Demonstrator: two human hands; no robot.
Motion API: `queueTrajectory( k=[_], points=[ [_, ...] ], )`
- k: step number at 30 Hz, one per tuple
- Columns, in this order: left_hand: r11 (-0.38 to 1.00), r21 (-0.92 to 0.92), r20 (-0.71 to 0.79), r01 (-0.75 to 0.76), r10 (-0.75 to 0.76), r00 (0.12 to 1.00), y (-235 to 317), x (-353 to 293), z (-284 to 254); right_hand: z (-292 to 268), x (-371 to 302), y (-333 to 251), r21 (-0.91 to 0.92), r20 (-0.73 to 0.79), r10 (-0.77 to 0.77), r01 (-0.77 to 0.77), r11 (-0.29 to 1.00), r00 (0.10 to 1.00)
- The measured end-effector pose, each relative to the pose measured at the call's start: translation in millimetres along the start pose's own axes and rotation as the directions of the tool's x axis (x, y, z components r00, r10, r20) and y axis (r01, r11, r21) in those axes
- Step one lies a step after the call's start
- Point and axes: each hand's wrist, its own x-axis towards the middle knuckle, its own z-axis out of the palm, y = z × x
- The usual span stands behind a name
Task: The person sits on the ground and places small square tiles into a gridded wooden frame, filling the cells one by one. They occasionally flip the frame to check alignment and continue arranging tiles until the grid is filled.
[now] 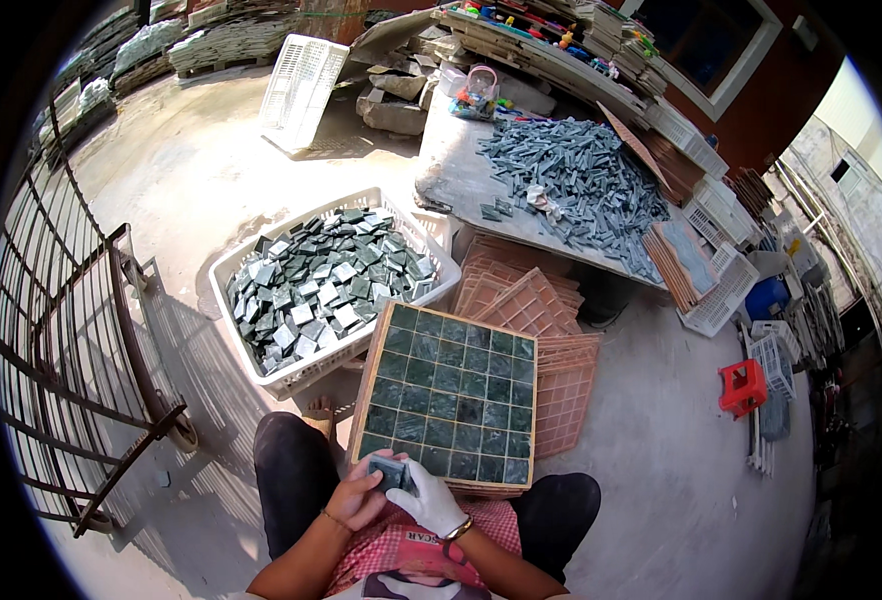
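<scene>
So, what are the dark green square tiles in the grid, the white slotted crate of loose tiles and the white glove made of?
Dark green square tiles: probably polished stone, given mottled veining and slight sheen; glazed ceramic possible.
White slotted crate: likely smooth moulded plastic, from its regular openings and even colour.
White glove: apparently matt fabric, close-fitting without shine.

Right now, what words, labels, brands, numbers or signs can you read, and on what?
Pink checked apron: one short line of dark capitals, which I won't copy out.
Green tile panel: no lettering visible.
White plastic crates at right: any markings too small to read.
</scene>
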Motion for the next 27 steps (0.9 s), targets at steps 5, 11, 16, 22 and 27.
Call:
queueTrajectory(
  k=[5, 11, 16, 22, 27],
  points=[
    [0.998, -0.059, -0.076, 0.021, -0.025, 0.997, 1, -2, -4, -3, -2, -16, -0.320, -0.100, 0.003, -0.035, 0.947, 0.995],
    [0.999, -0.039, -0.287, -0.010, -0.001, 0.958, 50, 26, -12, -36, 30, 15, -0.330, -0.341, -0.122, 0.003, 0.944, 0.932],
    [0.941, 0.299, -0.462, -0.159, 0.288, 0.839, 151, 96, -74, -40, 59, 63, -0.394, -0.480, -0.129, -0.082, 0.916, 0.868],
    [0.872, 0.375, -0.676, -0.316, 0.490, 0.550, 202, 177, -158, -39, 65, 65, -0.434, -0.564, -0.178, -0.106, 0.895, 0.807],
    [0.683, 0.730, -0.520, -0.020, 0.575, 0.632, 203, 181, -176, -40, 67, 60, -0.418, -0.563, -0.172, -0.099, 0.903, 0.808]
  ],
)
